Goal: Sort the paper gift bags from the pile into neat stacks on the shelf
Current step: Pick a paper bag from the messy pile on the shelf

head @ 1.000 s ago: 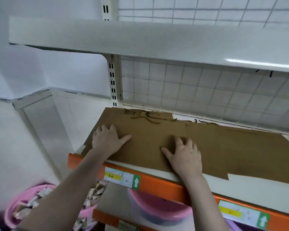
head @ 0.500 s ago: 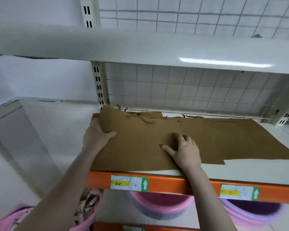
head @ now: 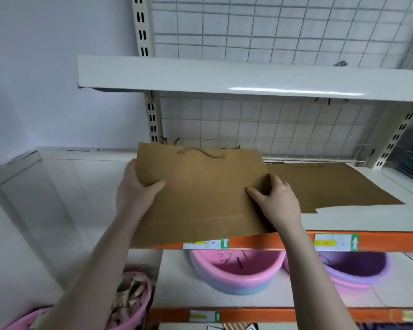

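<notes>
A person stands at a white metal shelf with an orange front edge [head: 379, 236] and holds a flat brown paper gift bag [head: 200, 198] with both hands. The left hand [head: 135, 190] grips the bag's left edge, thumb curled over the top face and fingers hidden beneath it. The right hand [head: 275, 200] pinches the right edge, thumb on top and fingers bent round the side. The bag sits tilted, its near edge overhanging the orange front, its far edge with the twisted paper handle [head: 200, 152] raised toward the wire grid back panel [head: 272, 129]. Holding opposite edges probably keeps the thin sheet flat and lets it be squared up. Just to the right, another flat brown paper bag [head: 332, 184] lies on the shelf, partly under the held one. Below, a pink plastic basin [head: 236, 279] and a purple plastic basin [head: 358, 272] rest on the lower shelf, and a pink basket of crumpled paper [head: 134, 291] stands at the lower left.
</notes>
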A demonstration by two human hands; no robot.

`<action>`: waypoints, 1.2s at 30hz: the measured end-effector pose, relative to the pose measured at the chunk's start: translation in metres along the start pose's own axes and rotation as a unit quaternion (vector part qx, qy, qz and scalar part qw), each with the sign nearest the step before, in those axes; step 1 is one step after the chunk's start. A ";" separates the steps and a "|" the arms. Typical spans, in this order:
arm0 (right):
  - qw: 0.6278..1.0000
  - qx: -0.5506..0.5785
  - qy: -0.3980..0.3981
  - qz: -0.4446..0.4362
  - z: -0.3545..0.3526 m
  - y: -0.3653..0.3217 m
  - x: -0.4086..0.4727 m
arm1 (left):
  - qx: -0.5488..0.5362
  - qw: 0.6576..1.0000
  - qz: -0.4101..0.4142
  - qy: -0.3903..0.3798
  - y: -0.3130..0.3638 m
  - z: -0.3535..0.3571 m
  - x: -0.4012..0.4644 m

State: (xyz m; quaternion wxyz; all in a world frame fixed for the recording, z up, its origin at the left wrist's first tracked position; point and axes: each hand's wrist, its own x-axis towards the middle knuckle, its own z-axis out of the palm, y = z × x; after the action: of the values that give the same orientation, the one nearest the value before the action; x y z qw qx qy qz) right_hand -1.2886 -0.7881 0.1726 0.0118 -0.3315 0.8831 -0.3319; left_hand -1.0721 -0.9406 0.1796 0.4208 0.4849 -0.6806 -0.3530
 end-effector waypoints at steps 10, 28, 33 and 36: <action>0.984 -0.173 0.015 0.042 -0.016 0.016 -0.086 | 0.173 0.979 0.014 -0.108 -0.016 0.002 -0.059; 0.975 -0.159 0.101 0.119 -0.169 0.192 -0.148 | 0.208 0.955 0.081 -0.197 0.105 0.130 -0.219; 0.970 -0.154 0.125 0.138 -0.240 0.283 -0.161 | 0.192 0.954 0.106 -0.207 0.154 0.201 -0.295; 0.968 -0.162 0.123 0.145 -0.279 0.334 -0.166 | 0.191 0.952 0.114 -0.212 0.182 0.244 -0.335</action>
State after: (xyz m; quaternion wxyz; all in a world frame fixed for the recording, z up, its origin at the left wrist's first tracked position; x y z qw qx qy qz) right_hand -1.4196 -0.3408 0.1587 -0.1028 -0.1535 0.9585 -0.2172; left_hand -1.3021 -0.5513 0.1672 0.2039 0.3899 -0.8594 -0.2605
